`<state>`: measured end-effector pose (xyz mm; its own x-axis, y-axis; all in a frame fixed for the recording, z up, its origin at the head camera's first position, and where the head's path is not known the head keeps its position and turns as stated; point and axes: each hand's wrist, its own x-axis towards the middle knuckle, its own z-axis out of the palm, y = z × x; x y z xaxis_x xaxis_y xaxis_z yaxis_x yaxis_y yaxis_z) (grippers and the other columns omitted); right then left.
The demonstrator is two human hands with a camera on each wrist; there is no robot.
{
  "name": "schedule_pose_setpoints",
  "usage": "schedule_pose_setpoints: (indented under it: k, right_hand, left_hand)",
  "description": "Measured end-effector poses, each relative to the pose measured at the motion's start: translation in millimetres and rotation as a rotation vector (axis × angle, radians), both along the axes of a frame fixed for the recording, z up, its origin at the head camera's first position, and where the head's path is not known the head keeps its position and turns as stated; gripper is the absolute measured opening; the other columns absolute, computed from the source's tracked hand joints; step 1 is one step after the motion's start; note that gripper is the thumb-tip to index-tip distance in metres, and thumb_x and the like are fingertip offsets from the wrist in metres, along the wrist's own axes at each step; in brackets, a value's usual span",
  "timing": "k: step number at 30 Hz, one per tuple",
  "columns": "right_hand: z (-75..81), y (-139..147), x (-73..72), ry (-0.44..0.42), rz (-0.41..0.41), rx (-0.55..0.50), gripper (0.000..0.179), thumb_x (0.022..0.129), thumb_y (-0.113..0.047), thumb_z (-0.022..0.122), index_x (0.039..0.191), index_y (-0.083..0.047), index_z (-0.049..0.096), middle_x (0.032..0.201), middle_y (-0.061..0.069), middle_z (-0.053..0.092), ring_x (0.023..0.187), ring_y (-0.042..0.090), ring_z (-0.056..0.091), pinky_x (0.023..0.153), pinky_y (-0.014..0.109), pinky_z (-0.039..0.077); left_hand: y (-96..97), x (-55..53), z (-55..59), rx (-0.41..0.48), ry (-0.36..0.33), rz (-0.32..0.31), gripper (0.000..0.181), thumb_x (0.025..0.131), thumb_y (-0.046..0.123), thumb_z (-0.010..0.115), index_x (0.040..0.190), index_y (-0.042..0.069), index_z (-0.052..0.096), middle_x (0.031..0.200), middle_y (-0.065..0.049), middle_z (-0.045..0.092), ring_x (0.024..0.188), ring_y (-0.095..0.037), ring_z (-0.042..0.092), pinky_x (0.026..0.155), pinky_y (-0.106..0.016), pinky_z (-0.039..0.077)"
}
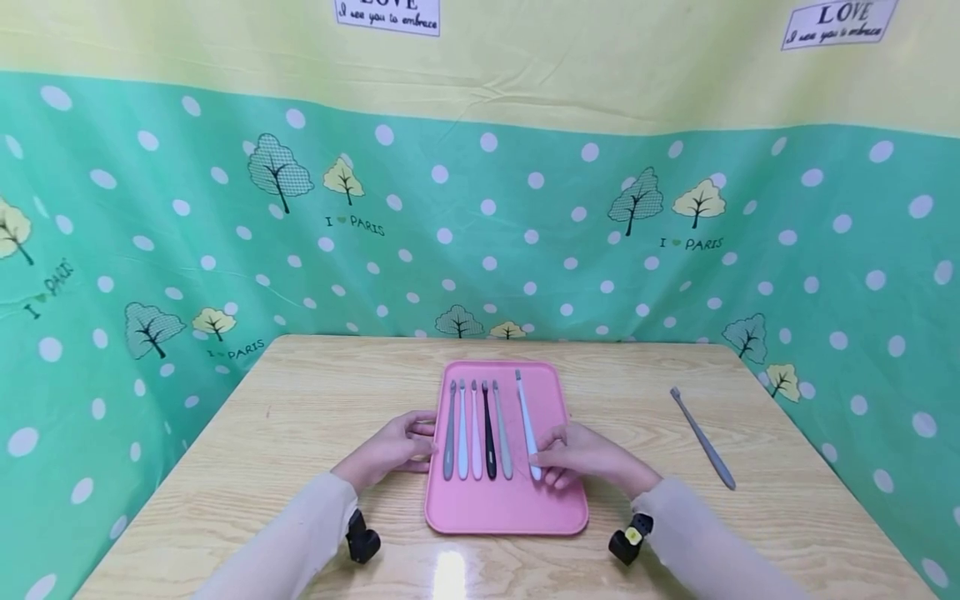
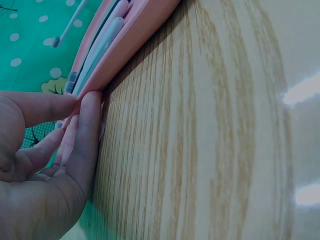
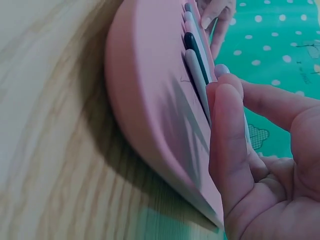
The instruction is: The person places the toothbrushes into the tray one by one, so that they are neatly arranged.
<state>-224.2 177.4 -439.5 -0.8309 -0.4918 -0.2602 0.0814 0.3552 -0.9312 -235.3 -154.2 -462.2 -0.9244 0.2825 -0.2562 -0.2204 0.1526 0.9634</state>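
Note:
My right hand (image 1: 573, 457) pinches the lower handle of a pale blue toothbrush (image 1: 527, 421) between thumb and fingers, over the right part of the pink tray (image 1: 506, 510). In the right wrist view the rounded handle end (image 3: 221, 70) pokes out above the fingertips. At the tray's left edge, my left hand (image 1: 401, 450) holds the rim between thumb and fingers, as the left wrist view shows. Side by side in the tray lie several toothbrushes: a dark grey one (image 1: 449, 442), a light blue one, a pink one, a black one (image 1: 490, 442) and a grey-green one (image 1: 503, 442).
Another grey toothbrush (image 1: 705, 442) lies slanted on the wooden table (image 1: 315, 375), right of the tray. Behind the table hangs a green and yellow patterned curtain (image 1: 517, 217). Each wrist wears a small black camera (image 1: 363, 537).

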Motion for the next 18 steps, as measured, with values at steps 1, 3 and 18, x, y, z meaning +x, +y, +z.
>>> schedule_pose_setpoints:
  k: [1,3,18]
  right_hand:
    - [0.0,-2,-0.4,-0.001,0.002,0.001,0.033,0.092,-0.017,0.073,0.108,0.008,0.058,0.079,0.014,0.069,0.063,0.015,0.067,0.059,0.026,0.062]
    - [-0.9,-5,-1.5,-0.001,0.005,0.004,0.032,0.092,-0.017,0.072,0.108,0.007,0.058,0.079,0.014,0.069,0.063,0.015,0.067,0.059,0.028,0.062]
    - [-12.5,-18,-10.6,-0.010,0.008,0.022,0.023,0.092,-0.015,0.071,0.100,0.005,0.061,0.075,0.014,0.068,0.058,0.014,0.066,0.057,0.030,0.063]
  left_hand:
    - [0.1,0.1,-0.1,-0.001,0.001,0.000,0.065,0.090,-0.004,0.063,0.150,0.000,0.037,0.127,-0.022,0.050,0.100,-0.029,0.062,0.081,-0.042,0.063]
    - [0.3,0.4,-0.5,-0.005,-0.003,0.006,0.065,0.091,-0.003,0.063,0.150,0.000,0.038,0.127,-0.021,0.051,0.100,-0.029,0.063,0.080,-0.041,0.063]
    - [0.4,0.6,0.5,-0.006,-0.003,0.006,0.065,0.091,-0.003,0.064,0.150,0.001,0.038,0.126,-0.021,0.051,0.100,-0.029,0.063,0.081,-0.041,0.063]
